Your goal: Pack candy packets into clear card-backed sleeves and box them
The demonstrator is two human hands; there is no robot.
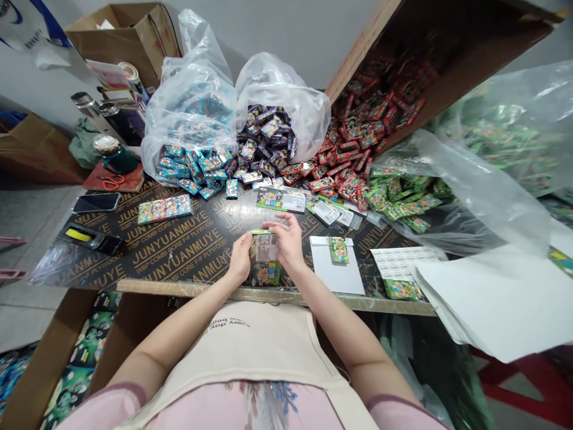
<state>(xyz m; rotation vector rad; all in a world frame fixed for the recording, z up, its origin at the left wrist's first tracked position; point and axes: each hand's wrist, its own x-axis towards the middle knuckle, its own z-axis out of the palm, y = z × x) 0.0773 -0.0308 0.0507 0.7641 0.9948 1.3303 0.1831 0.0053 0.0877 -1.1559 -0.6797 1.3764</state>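
Across the black worktop (170,263) under me, gold print repeats "JUNYUANMUYE" and "WBP COMBI CORE F-F PLYWOOD". My cream apron (264,346) carries upside-down lettering: "every day" reads clearly, "new beg…" partly. My left hand (240,258) is closed on the left edge of a flat pack (265,263), at the worktop's near edge. My right hand (290,242) curls at its upper right corner; I can't tell whether it pinches. The pack is dark with green edging, a greyish panel above, and yellow and blue lettering too small to read. A similar pack (281,199) beyond shows colourful Chinese characters.
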